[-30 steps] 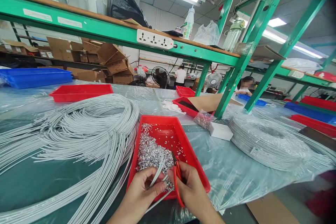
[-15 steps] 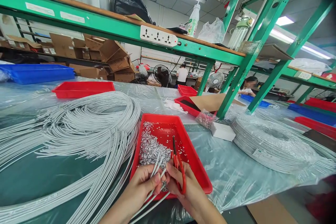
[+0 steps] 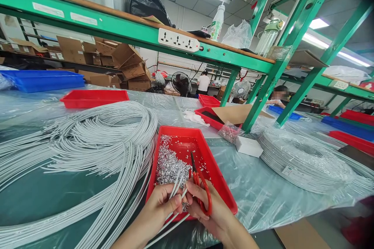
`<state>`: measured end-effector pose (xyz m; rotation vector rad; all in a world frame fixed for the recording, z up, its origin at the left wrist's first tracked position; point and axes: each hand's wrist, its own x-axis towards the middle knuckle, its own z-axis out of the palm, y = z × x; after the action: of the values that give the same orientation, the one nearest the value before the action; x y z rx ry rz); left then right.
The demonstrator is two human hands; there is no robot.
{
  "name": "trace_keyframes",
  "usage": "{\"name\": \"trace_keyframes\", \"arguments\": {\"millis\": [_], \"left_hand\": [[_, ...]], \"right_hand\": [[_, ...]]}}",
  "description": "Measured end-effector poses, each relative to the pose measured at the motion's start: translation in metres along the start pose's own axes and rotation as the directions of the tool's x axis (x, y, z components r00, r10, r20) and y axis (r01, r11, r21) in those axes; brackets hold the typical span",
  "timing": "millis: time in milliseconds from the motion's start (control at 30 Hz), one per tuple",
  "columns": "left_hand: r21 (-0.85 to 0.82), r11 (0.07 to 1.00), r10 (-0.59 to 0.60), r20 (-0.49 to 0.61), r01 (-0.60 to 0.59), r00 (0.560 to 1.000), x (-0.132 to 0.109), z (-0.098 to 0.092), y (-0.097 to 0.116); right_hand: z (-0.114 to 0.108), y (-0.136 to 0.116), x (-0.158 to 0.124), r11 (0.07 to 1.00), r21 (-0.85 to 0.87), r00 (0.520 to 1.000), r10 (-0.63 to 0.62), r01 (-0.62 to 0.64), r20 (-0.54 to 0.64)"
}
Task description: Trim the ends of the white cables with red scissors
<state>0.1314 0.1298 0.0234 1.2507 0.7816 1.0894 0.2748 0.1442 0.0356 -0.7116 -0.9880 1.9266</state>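
My left hand (image 3: 162, 206) is closed around the ends of a few thin white cables (image 3: 177, 187), which stick up between its fingers. My right hand (image 3: 206, 207) grips red-handled scissors (image 3: 200, 186), blades pointing away and up beside the cable ends. Both hands hover over the near end of a red tray (image 3: 217, 179). A heap of small silver-white cut bits (image 3: 171, 167) lies in the tray's left half.
A large loose coil of white cable (image 3: 87, 144) lies left of the tray on plastic sheeting. A wound cable coil (image 3: 300, 159) and a small white box (image 3: 248, 146) lie right. Other red and blue trays sit further back. A green shelf frame (image 3: 263, 81) stands overhead.
The scissors went from lying low across my right hand to upright with blades raised. The cable ends shifted slightly in my left hand; the view drifted a little.
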Motion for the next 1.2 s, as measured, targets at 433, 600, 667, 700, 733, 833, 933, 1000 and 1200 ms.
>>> {"name": "trace_keyframes", "arguments": {"millis": [433, 600, 667, 700, 733, 833, 933, 1000, 1200], "left_hand": [[-0.076, 0.997, -0.002, -0.026, 0.0, 1.0, 0.004, -0.005, -0.014], [-0.154, 0.987, 0.036, -0.061, -0.045, 0.998, 0.006, -0.003, -0.016], [-0.184, 0.982, 0.025, -0.051, -0.034, 0.998, 0.005, -0.003, -0.014], [-0.189, 0.982, 0.015, -0.045, -0.023, 0.999, 0.004, -0.002, -0.013], [-0.187, 0.982, 0.004, -0.042, -0.012, 0.999, 0.003, -0.002, -0.012], [-0.164, 0.986, -0.017, -0.045, 0.01, 0.999, 0.002, -0.002, -0.008], [-0.154, 0.988, -0.01, -0.039, 0.003, 0.999, 0.002, -0.003, -0.006], [-0.157, 0.988, -0.004, -0.033, -0.001, 0.999, 0.003, -0.003, -0.006], [-0.106, 0.993, 0.029, -0.165, -0.047, 0.986, 0.004, -0.003, -0.015]], "right_hand": [[0.0, -0.002, -0.001, 0.999, 0.042, 0.998, 0.035, -0.033, -0.044], [0.001, -0.002, -0.004, 0.999, 0.036, 0.999, 0.019, -0.018, -0.042], [0.001, -0.001, -0.004, 0.996, 0.071, 0.998, 0.052, -0.049, -0.029], [0.002, -0.001, -0.004, 0.994, 0.088, 0.997, 0.074, -0.072, -0.019], [0.002, 0.0, -0.004, 0.99, 0.102, 0.995, 0.099, -0.097, -0.009], [0.002, 0.0, -0.003, 0.984, 0.11, 0.99, 0.143, -0.143, 0.007], [0.002, 0.0, -0.001, 0.995, 0.048, 0.996, 0.085, -0.084, -0.018], [0.003, -0.001, -0.001, 1.0, -0.027, 0.999, 0.003, -0.004, -0.053], [0.005, -0.002, -0.002, 0.962, -0.242, 0.975, -0.165, 0.125, -0.152]]}}
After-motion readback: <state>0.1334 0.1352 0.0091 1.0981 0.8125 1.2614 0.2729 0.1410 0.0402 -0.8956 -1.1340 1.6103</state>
